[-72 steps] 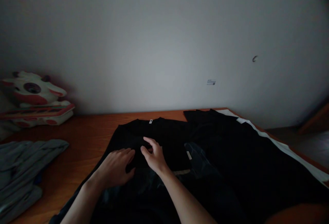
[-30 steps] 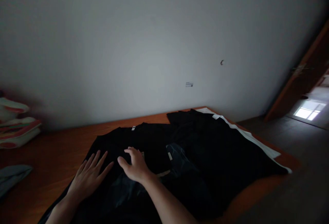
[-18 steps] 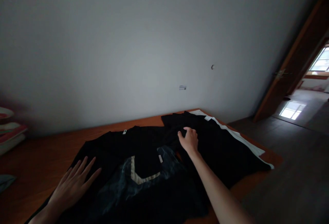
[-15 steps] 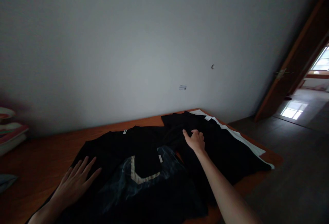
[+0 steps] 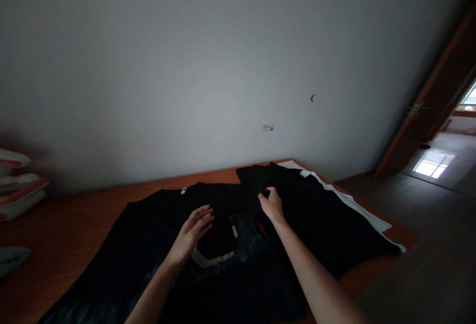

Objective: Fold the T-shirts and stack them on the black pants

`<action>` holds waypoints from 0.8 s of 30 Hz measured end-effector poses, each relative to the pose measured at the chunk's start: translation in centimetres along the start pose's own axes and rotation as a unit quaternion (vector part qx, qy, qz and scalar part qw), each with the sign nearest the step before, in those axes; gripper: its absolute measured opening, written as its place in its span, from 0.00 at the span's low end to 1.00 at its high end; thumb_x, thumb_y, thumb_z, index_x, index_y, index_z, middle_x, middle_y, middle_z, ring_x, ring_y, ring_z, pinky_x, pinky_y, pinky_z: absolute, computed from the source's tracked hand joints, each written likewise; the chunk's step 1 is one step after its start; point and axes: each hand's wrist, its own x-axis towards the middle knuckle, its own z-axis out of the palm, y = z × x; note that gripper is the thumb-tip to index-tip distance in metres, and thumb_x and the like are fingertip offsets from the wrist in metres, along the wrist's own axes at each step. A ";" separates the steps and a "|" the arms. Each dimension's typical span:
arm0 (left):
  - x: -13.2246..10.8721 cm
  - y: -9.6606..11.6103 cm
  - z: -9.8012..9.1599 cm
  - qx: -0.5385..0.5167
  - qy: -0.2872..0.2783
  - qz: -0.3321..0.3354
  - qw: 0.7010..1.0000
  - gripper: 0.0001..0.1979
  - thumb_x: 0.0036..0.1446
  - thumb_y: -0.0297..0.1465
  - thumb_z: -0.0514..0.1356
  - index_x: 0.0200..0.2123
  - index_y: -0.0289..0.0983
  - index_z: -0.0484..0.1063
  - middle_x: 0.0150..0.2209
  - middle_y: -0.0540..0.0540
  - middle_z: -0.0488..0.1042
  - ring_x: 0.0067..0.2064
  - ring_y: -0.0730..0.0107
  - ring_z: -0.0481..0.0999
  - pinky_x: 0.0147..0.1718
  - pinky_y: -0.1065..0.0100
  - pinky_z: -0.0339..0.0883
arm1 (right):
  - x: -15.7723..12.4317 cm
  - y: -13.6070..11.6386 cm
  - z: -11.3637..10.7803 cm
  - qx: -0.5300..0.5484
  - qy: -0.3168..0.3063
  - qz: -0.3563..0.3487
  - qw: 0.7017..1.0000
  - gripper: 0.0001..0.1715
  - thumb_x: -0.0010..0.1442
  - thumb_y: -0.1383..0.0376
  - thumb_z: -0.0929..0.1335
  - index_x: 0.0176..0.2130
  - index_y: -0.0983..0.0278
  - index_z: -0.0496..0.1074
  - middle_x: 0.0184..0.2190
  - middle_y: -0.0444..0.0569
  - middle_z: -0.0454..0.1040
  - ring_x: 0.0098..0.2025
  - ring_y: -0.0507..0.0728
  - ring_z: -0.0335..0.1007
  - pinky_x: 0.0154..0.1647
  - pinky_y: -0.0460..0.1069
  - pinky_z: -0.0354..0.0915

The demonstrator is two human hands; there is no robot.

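Note:
Dark garments lie spread over a wooden table. One black garment [image 5: 148, 229] with a small white neck tag covers the middle, and over its front lies a dark patterned garment [image 5: 256, 264] with a pale neckline band. My left hand [image 5: 195, 225] is above the neckline, fingers apart, holding nothing. At the right, my right hand [image 5: 270, 202] pinches dark cloth near the sleeve area, between the middle garment and another black garment [image 5: 316, 215]. White cloth [image 5: 357, 207] shows under that one's right edge.
The wooden table [image 5: 70, 220] meets a grey wall with a small label. Stacked pink and white items [image 5: 22, 190] and a grey cloth [image 5: 13, 259] are at the left. A wooden door [image 5: 420, 105] stands at the right.
My left hand has moved right, from the garment's left side to above the neckline. My right hand has shifted slightly left and closed on dark cloth. The view has turned slightly left.

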 end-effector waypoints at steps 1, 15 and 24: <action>0.0 -0.1 0.0 -0.077 0.020 -0.044 0.996 0.22 0.58 0.36 0.63 0.55 0.38 0.69 0.56 0.35 0.76 0.54 0.53 0.78 0.56 0.52 0.69 | -0.8 -0.8 0.3 0.024 0.003 -0.032 0.999 0.21 0.65 0.63 0.64 0.57 0.62 0.67 0.49 0.55 0.78 0.53 0.59 0.76 0.51 0.50 0.69; -0.1 -1.3 -1.0 -0.114 0.088 -0.055 0.988 0.35 0.48 0.26 0.68 0.61 0.45 0.66 0.39 0.47 0.80 0.36 0.68 0.80 0.33 0.70 0.72 | -10.1 0.8 3.5 0.024 -0.131 -0.426 0.895 0.39 0.52 0.58 0.75 0.60 0.61 0.65 0.59 0.55 0.70 0.61 0.64 0.64 0.63 0.61 0.60; 0.6 -0.9 -2.0 -0.172 0.181 -0.063 0.966 0.10 0.52 0.20 0.64 0.36 0.37 0.80 0.38 0.45 0.81 0.35 0.72 0.79 0.31 0.74 0.74 | -9.9 1.1 3.4 -0.031 -0.028 -0.407 0.913 0.33 0.56 0.75 0.67 0.60 0.60 0.66 0.56 0.53 0.72 0.58 0.63 0.65 0.61 0.60 0.61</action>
